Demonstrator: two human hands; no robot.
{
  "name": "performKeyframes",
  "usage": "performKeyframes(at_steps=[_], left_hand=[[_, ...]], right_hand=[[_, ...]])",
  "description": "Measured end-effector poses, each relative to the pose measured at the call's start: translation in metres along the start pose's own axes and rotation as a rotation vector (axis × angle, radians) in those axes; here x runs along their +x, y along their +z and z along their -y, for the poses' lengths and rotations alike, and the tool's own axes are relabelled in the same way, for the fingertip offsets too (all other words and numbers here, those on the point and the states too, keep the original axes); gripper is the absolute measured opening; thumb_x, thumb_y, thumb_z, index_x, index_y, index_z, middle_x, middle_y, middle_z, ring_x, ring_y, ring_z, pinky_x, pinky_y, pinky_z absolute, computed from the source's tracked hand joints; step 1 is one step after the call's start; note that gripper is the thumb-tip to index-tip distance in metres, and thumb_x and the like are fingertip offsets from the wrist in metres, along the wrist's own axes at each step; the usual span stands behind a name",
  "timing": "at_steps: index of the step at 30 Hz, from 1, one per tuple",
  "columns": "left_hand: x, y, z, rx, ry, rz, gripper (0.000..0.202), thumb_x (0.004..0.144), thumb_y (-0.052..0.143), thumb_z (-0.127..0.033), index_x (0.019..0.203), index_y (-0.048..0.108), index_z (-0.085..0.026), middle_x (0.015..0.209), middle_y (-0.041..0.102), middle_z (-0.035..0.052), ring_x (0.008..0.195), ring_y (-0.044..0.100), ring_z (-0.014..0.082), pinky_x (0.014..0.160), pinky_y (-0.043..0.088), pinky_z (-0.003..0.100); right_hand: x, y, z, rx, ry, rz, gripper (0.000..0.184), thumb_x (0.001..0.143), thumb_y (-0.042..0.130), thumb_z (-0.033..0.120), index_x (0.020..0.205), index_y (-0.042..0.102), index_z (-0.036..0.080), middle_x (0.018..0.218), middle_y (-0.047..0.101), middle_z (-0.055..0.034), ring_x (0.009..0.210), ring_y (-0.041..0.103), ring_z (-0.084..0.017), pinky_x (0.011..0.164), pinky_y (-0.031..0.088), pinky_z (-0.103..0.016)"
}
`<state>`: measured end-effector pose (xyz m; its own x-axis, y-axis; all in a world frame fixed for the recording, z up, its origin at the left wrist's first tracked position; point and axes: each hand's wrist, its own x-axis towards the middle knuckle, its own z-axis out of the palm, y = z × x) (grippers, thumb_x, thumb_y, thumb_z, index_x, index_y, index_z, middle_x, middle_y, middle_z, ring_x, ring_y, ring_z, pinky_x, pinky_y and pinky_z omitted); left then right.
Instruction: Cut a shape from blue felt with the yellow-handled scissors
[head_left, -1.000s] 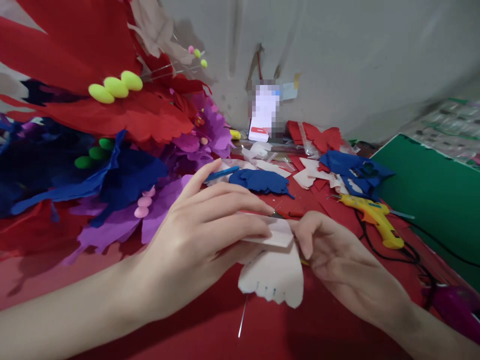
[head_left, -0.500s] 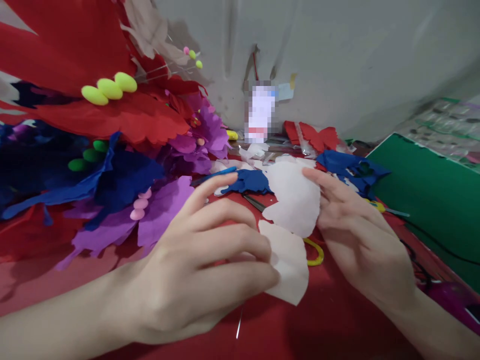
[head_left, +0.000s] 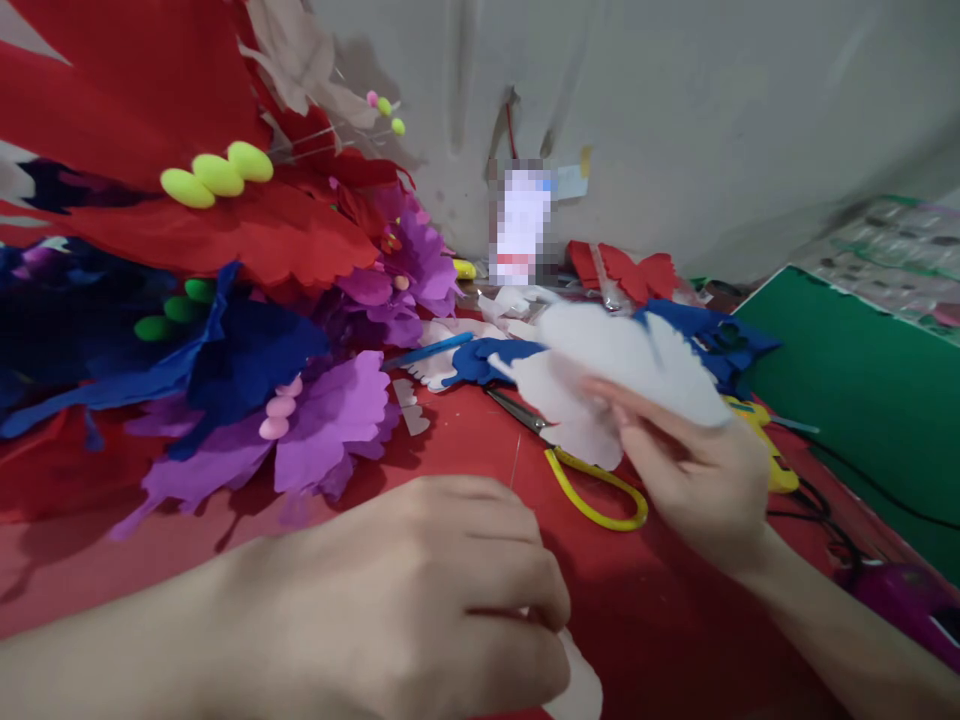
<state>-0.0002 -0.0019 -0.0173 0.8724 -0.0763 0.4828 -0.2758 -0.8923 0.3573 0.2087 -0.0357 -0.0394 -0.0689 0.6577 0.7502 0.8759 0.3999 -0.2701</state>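
Observation:
My right hand (head_left: 694, 470) is closed on a white foam cut-out (head_left: 615, 370) with scalloped edges, held up over the red table (head_left: 465, 450) at centre right. My left hand (head_left: 420, 600) is low and near the camera, fingers curled on a second white foam piece (head_left: 581, 690) that shows only at the bottom edge. Yellow-handled scissors (head_left: 592, 490) lie on the table between the two hands.
Large red, blue and purple paper flowers (head_left: 225, 300) fill the left side. Blue foam shapes (head_left: 487, 360) and white scraps lie behind the scissors. A yellow glue gun (head_left: 765, 440) and its black cord sit at right, beside a green board (head_left: 855, 390). A grey wall stands behind.
My right hand has lifted one white piece up and away to the right. My left hand has pulled the other piece down toward the camera. The scissors have come into full view.

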Motion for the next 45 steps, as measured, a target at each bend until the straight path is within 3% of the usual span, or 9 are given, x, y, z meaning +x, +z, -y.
performKeyframes(at_steps=[4,10,14,19,25,31,36,42,45], left_hand=[[0.000,-0.001,0.001,0.026,-0.005,0.043,0.028,0.085,0.038,-0.008,0.074,0.063,-0.013,0.079,0.067,0.0051,0.062,0.051,0.0144,0.057,0.046,0.028],[0.000,-0.001,0.001,0.022,-0.002,0.038,0.027,0.083,0.040,-0.006,0.073,0.063,-0.013,0.076,0.067,0.0051,0.061,0.051,0.0146,0.055,0.045,0.028],[0.002,-0.004,0.000,0.026,-0.066,0.025,0.023,0.081,0.042,-0.004,0.073,0.062,-0.013,0.082,0.067,0.0047,0.064,0.052,0.0127,0.058,0.047,0.024],[0.002,-0.012,-0.004,0.016,-0.178,-0.129,0.017,0.075,0.051,-0.002,0.076,0.060,-0.016,0.092,0.067,0.0022,0.094,0.054,0.0122,0.089,0.044,0.022],[-0.004,-0.018,-0.007,0.024,-0.180,-0.227,0.026,0.063,0.065,0.001,0.075,0.059,-0.022,0.085,0.066,-0.0095,0.083,0.055,0.0063,0.086,0.045,0.015],[-0.004,-0.021,-0.006,0.122,-0.278,-0.205,0.024,0.069,0.053,-0.002,0.075,0.058,-0.024,0.110,0.064,-0.0047,0.114,0.049,0.0144,0.108,0.027,0.033],[-0.008,-0.021,-0.001,0.078,-0.340,-0.151,0.030,0.070,0.050,0.000,0.079,0.060,-0.027,0.117,0.061,-0.0072,0.116,0.049,0.0143,0.111,0.021,0.038],[-0.006,-0.023,0.002,0.026,-0.313,-0.152,0.026,0.071,0.048,0.000,0.078,0.059,-0.022,0.114,0.063,-0.0006,0.106,0.057,0.0124,0.101,0.037,0.026],[-0.004,-0.023,0.002,-0.011,-0.334,-0.168,0.024,0.072,0.047,0.000,0.075,0.058,-0.021,0.110,0.065,0.0006,0.105,0.058,0.0135,0.097,0.041,0.026]], right_hand=[[0.005,-0.001,-0.003,0.297,0.194,0.135,0.019,0.076,0.049,0.010,0.086,0.062,0.020,0.086,0.068,-0.0024,0.075,0.064,-0.016,0.064,0.053,-0.023],[0.002,-0.003,-0.006,0.379,0.146,0.094,0.019,0.072,0.041,0.006,0.065,0.050,0.022,0.054,0.058,0.0031,0.045,0.053,-0.010,0.044,0.047,-0.019],[-0.006,-0.003,-0.011,0.357,0.081,0.148,0.023,0.072,0.042,0.002,0.070,0.055,0.021,0.062,0.063,0.0013,0.057,0.061,-0.012,0.058,0.052,-0.022],[-0.001,-0.009,0.002,0.316,-0.039,0.205,0.021,0.078,0.051,0.016,0.097,0.058,0.021,0.091,0.067,-0.0029,0.080,0.064,-0.013,0.070,0.052,-0.017],[0.005,-0.010,0.012,0.174,-0.218,0.186,0.016,0.078,0.051,0.010,0.091,0.062,0.013,0.093,0.066,-0.0103,0.088,0.062,-0.014,0.082,0.049,-0.017],[0.004,-0.012,0.013,0.204,-0.293,0.224,0.018,0.074,0.062,0.016,0.091,0.062,0.010,0.090,0.066,-0.0138,0.084,0.062,-0.018,0.075,0.053,-0.024],[0.002,-0.018,0.014,0.245,-0.287,0.286,0.027,0.074,0.054,0.006,0.098,0.059,0.016,0.097,0.065,-0.0100,0.090,0.062,-0.019,0.077,0.053,-0.026],[0.004,-0.019,0.017,0.301,-0.220,0.326,0.021,0.077,0.051,0.006,0.095,0.057,0.016,0.098,0.064,-0.0085,0.090,0.061,-0.013,0.080,0.051,-0.020],[0.004,-0.017,0.017,0.395,-0.038,0.291,0.020,0.080,0.043,0.004,0.083,0.055,0.019,0.095,0.064,-0.0031,0.090,0.060,-0.010,0.078,0.049,-0.018]])
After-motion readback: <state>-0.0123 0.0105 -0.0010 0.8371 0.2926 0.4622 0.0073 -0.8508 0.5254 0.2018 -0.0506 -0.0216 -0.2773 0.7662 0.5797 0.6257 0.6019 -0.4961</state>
